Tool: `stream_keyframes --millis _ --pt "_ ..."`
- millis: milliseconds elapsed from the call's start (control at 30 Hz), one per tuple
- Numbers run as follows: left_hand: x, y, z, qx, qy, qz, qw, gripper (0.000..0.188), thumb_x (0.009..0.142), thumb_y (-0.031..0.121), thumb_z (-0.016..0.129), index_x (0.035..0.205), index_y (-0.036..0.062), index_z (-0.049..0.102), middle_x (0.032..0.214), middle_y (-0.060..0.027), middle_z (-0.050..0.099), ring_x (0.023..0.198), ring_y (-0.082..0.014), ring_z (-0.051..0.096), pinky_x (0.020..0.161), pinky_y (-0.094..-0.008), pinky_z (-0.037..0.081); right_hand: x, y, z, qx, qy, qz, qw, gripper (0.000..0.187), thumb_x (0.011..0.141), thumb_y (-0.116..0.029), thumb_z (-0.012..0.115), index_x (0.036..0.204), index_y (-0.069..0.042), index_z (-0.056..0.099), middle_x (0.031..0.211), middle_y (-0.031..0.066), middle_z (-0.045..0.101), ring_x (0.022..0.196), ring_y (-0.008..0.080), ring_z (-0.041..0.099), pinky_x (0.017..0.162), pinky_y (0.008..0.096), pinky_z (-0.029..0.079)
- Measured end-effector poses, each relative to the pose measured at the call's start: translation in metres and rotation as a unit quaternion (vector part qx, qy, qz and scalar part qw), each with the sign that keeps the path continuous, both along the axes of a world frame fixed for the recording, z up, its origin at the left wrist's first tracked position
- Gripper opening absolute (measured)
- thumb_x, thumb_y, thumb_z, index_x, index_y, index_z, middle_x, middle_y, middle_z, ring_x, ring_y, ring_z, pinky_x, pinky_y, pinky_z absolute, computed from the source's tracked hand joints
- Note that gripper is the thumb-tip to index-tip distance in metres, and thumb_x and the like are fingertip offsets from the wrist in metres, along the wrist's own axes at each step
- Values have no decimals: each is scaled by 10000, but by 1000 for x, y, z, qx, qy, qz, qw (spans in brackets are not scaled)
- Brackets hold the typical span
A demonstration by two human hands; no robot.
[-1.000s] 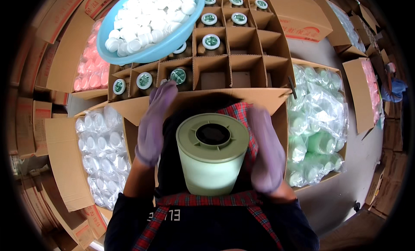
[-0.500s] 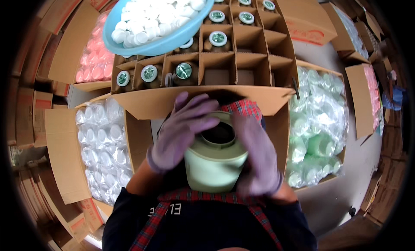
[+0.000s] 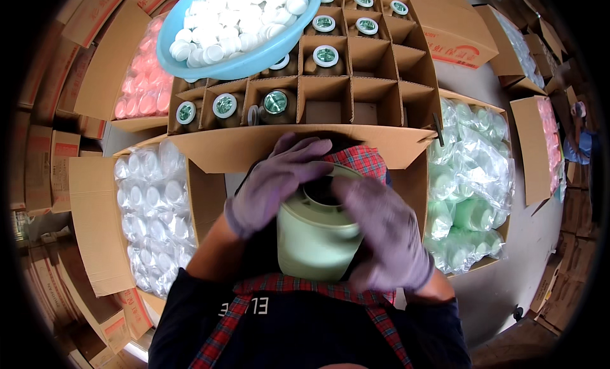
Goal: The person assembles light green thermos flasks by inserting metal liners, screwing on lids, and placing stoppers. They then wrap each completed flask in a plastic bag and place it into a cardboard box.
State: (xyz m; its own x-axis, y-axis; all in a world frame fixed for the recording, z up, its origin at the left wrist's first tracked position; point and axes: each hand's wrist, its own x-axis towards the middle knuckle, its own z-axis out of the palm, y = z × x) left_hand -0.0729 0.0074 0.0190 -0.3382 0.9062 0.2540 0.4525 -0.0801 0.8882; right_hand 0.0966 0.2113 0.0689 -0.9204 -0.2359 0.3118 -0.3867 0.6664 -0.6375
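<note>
A pale green round plastic container stands upright against my lap, with a wide ring around the dark round opening in its top. My left hand, in a purple-grey glove, lies along its upper left rim with the fingertips by the opening. Gloved likewise, my right hand curves around the right side, its fingers bent over the top edge. What sits inside the opening is too dark to make out. Just beyond is a divided cardboard box holding bottles with shiny green tops and white rings, such as one bottle.
A light blue basin of white caps rests on the divided box. Bagged clear cups fill a carton at left, bagged green plastic parts one at right. Pink caps lie at far left. A person in blue is at far right.
My right hand has come inward, its fingers now over the container's top edge. My left hand has shifted slightly right along the rim. The view has moved a little.
</note>
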Motion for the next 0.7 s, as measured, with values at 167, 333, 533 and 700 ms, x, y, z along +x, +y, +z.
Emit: stream_keyframes --millis 167,333,533,700 --pt "10 5 -6 -6 -119 66 991 580 1063 303 259 1533 -35 291 1558 -197 377 1494 -302 268 1235 -389 116 -20 15 3 -110 -13 28 993 676 964 -488 534 1367 53 487 1361 296 525 1229 465 535 1064 482 425" --pt "23 -2 -39 30 -226 46 973 536 1067 395 261 1361 -15 443 1390 -209 476 1312 -287 433 1137 -380 291 -14 -5 24 -54 58 175 981 498 998 -405 488 1193 28 638 1286 233 589 1201 405 556 1053 510 413" --pt "73 -22 -1 5 -204 58 977 523 989 379 403 958 -52 697 922 -181 697 888 -270 670 856 -345 497 -18 57 13 43 63 -306 949 505 938 -370 621 1279 -1 570 1266 269 589 1123 436 596 963 491 473" --pt "71 -6 -7 -35 -112 54 992 424 915 350 562 913 -43 720 863 -197 685 787 -261 674 767 -344 513 -66 210 -155 24 -330 -574 749 639 929 -549 575 1360 -82 511 1337 251 591 1256 371 569 986 492 480"
